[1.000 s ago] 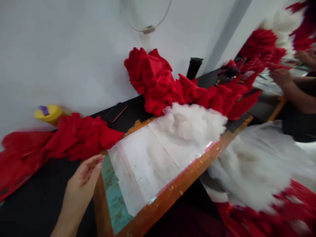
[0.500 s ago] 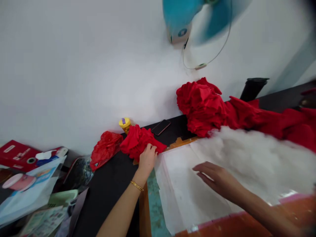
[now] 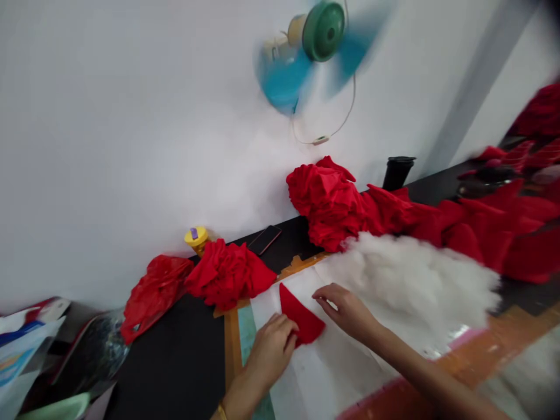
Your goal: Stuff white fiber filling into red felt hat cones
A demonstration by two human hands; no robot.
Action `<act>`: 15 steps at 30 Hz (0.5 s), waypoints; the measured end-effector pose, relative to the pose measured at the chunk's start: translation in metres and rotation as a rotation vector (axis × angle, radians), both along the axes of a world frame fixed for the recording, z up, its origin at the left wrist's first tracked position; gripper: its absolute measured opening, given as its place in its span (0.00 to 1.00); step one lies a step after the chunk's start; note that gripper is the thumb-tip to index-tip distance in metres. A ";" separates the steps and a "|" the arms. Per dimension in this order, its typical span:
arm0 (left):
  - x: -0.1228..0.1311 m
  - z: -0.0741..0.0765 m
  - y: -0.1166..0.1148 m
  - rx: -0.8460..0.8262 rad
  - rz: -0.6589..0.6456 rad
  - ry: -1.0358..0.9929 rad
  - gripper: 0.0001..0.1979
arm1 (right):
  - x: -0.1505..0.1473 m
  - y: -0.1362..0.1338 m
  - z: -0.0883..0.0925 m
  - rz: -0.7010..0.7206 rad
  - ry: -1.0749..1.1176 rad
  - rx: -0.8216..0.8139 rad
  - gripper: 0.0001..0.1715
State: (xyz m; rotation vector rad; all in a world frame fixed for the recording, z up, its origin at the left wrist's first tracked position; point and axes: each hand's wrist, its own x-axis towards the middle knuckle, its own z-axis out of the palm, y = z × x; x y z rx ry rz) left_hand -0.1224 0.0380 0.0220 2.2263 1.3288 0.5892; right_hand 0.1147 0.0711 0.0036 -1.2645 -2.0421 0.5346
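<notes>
My left hand (image 3: 273, 347) pinches the lower left edge of a red cloth triangle (image 3: 301, 315) over the white sheet (image 3: 326, 373). To the right of that cloth is my right hand (image 3: 343, 309), its thumb and fingertips drawn close together, with nothing visible in them. Behind my left hand a bunched pile of red cloth (image 3: 227, 274) sits at the sheet's corner. White fluffy stuffing (image 3: 415, 280) lies on the sheet beyond my right hand.
A larger red heap (image 3: 328, 201) stands by the wall, with more red cloth stretching right. Near the wall are a phone (image 3: 265, 240), a yellow-lidded container (image 3: 198, 239), a red plastic bag (image 3: 153, 294) and a black cup (image 3: 398, 172). A fan (image 3: 324, 32) spins above.
My left hand has come away from the small red pile with one red piece, now over the white sheet. My right hand's fingers have drawn together. The view has shifted right.
</notes>
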 end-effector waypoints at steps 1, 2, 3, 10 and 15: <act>0.001 -0.006 -0.005 -0.047 0.012 -0.004 0.11 | 0.014 -0.001 -0.003 -0.032 -0.072 0.056 0.15; 0.002 -0.010 -0.009 -0.092 0.058 -0.038 0.12 | 0.028 0.001 -0.006 -0.078 -0.149 0.106 0.15; 0.001 -0.012 -0.012 -0.132 0.114 -0.087 0.13 | 0.042 0.004 -0.008 -0.142 -0.229 0.138 0.16; 0.024 0.015 -0.014 -0.135 -0.039 -0.084 0.12 | 0.079 0.060 -0.016 -0.373 -0.523 -0.075 0.25; 0.067 0.014 0.041 -0.060 -0.017 -0.154 0.17 | 0.064 0.066 -0.010 -0.239 -0.470 -0.069 0.11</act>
